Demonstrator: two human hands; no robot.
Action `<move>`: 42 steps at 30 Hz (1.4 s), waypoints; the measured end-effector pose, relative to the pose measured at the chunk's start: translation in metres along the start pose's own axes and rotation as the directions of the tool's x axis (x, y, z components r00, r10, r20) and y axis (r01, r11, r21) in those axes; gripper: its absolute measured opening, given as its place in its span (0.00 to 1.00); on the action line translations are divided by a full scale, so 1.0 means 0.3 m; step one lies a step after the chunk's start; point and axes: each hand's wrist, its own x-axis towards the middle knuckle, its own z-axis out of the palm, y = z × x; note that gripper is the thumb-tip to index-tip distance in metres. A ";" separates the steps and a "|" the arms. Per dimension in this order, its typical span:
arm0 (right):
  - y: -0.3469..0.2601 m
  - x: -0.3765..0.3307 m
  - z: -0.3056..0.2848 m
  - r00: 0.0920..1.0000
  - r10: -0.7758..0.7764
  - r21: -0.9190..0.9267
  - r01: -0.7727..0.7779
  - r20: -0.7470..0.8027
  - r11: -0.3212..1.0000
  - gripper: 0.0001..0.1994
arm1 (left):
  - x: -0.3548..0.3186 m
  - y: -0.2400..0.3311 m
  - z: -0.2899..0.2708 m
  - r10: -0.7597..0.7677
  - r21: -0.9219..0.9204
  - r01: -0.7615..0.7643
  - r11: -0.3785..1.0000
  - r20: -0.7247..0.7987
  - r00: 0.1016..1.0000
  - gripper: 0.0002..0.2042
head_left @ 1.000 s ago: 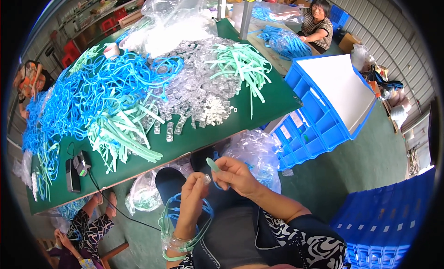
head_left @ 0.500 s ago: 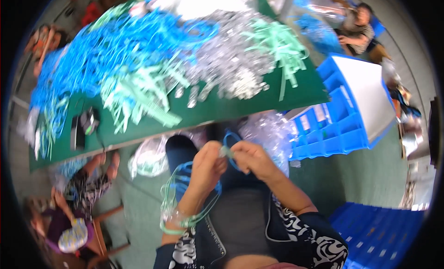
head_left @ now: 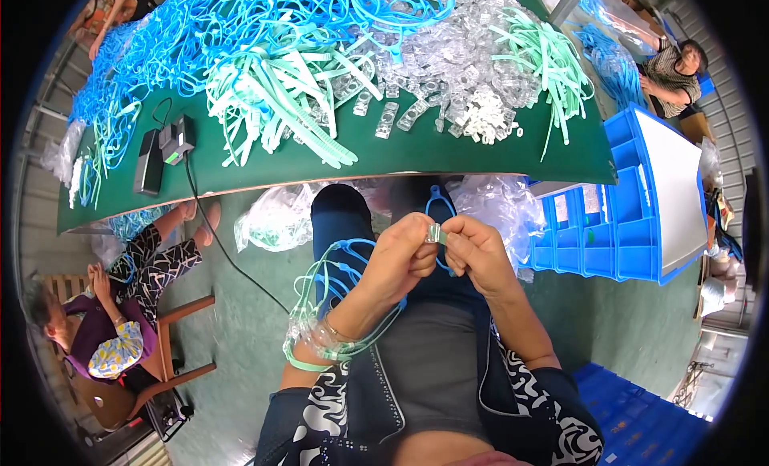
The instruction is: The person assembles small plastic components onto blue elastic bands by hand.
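Above my lap, my left hand [head_left: 400,256] and my right hand [head_left: 481,254] meet in a pinch. Between their fingertips sits a small clear plastic buckle [head_left: 434,233], pressed mainly by the left fingers. My right fingers grip a pale green strap [head_left: 443,238] right at the buckle's side; how far it runs through is hidden. A blue band [head_left: 435,195] loops up beyond the fingers and hangs down between my hands. Round my left forearm hang several blue and green straps with clear buckles [head_left: 308,326].
The green table [head_left: 264,169] carries heaps of blue bands [head_left: 264,13], green straps [head_left: 280,85], clear buckles [head_left: 448,53] and white pieces [head_left: 487,117]. A black device with a cable [head_left: 176,137] lies at left. Blue bins [head_left: 593,217] stand at right. Co-workers [head_left: 120,330] sit nearby.
The view has shifted, so table and hands appear elsewhere in the picture. My hands stay pinched together, and the clear buckle now shows plainly between them.
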 end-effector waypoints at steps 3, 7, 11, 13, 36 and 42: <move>0.005 0.006 0.000 0.998 -0.061 0.013 0.061 -0.002 0.998 0.07 | 0.002 0.006 -0.006 -0.019 0.074 0.019 0.997 -0.001 1.000 0.11; -0.004 0.018 -0.001 0.994 -0.104 -0.172 0.101 -0.011 0.980 0.07 | 0.003 0.032 -0.014 0.116 0.391 -0.056 0.918 -0.131 0.984 0.10; -0.003 0.037 0.037 0.877 -0.473 -0.698 0.391 0.086 0.600 0.05 | -0.001 0.028 -0.022 0.363 0.733 -0.194 0.652 -0.076 0.929 0.08; 0.002 0.030 0.018 0.958 -0.284 -0.556 0.249 0.023 0.793 0.04 | -0.007 0.037 -0.022 0.369 0.791 -0.192 0.581 -0.046 0.928 0.07; -0.003 0.005 0.023 0.922 -0.357 -0.714 0.350 0.149 0.607 0.12 | -0.033 0.106 -0.027 0.023 0.630 -0.054 0.775 0.057 0.998 0.07; -0.009 0.026 0.060 0.886 -0.404 -0.663 0.445 0.228 0.602 0.09 | -0.075 0.082 -0.066 0.083 0.413 -0.040 0.910 -0.086 0.993 0.06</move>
